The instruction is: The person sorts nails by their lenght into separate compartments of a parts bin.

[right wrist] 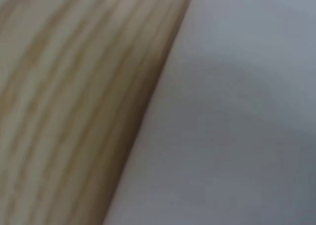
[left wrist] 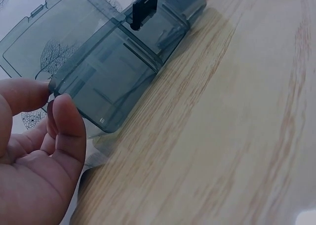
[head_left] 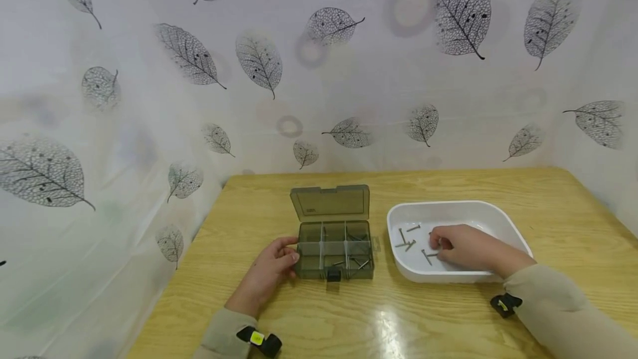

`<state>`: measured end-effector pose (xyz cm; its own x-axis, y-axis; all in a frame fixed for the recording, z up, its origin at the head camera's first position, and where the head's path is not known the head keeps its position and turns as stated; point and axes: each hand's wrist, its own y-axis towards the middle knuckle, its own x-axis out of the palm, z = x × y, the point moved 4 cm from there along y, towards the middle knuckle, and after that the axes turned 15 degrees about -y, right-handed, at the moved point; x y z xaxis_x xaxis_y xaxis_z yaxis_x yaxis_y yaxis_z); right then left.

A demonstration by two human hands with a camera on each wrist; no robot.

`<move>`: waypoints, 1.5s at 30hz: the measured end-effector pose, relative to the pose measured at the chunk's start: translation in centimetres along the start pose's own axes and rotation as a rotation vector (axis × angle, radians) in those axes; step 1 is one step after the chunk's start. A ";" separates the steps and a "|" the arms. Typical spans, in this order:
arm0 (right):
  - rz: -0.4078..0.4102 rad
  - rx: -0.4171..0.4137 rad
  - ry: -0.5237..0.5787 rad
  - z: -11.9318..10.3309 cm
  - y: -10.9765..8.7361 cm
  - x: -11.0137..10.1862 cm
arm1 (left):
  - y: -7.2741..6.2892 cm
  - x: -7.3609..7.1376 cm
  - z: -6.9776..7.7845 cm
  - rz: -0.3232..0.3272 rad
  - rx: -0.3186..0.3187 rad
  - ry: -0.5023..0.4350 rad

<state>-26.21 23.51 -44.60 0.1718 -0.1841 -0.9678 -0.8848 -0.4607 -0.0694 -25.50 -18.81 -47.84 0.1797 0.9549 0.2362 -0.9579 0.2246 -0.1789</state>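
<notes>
A translucent grey compartment box (head_left: pixel 309 263) stands on the table with its lid (head_left: pixel 331 204) raised at the back. Screws (head_left: pixel 360 263) lie in its right-hand and middle compartments. My left hand (head_left: pixel 271 265) pinches the box's left wall between thumb and fingers; the left wrist view shows the fingertips (left wrist: pixel 66 111) at the box's corner. Inside the white tray (head_left: pixel 478 209), my right hand (head_left: pixel 466 245) reaches down with bent fingers among loose screws (head_left: pixel 402 235). Its fingertips are partly hidden, and I cannot tell if they hold a screw.
Beneath everything is a wood-grain table (head_left: pixel 329 320). A black latch (head_left: pixel 334 275) sits at the box's front. A leaf-patterned sheet (head_left: pixel 319 98) hangs behind the table and along its sides. The blurred right wrist view shows the tray's white wall (right wrist: pixel 222 136) beside wood grain.
</notes>
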 end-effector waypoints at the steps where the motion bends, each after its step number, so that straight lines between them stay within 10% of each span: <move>1: 0.000 -0.004 0.000 0.0 0.0 0.0 | 0.0 0.0 0.0 0.000 0.002 0.003; 20: 0.116 -0.029 -0.023 -1.1 0.0 -1.4 | 0.1 0.0 -0.3 -0.029 0.007 0.004; 45: 0.286 -0.164 -0.043 -11.1 4.6 -2.6 | 0.1 -0.2 -0.3 -0.023 0.007 -0.005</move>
<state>-25.94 12.19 -39.71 -0.0947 -0.2911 -0.9520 -0.8127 -0.5297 0.2428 -25.53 -18.91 -48.14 0.2011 0.9485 0.2448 -0.9550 0.2455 -0.1665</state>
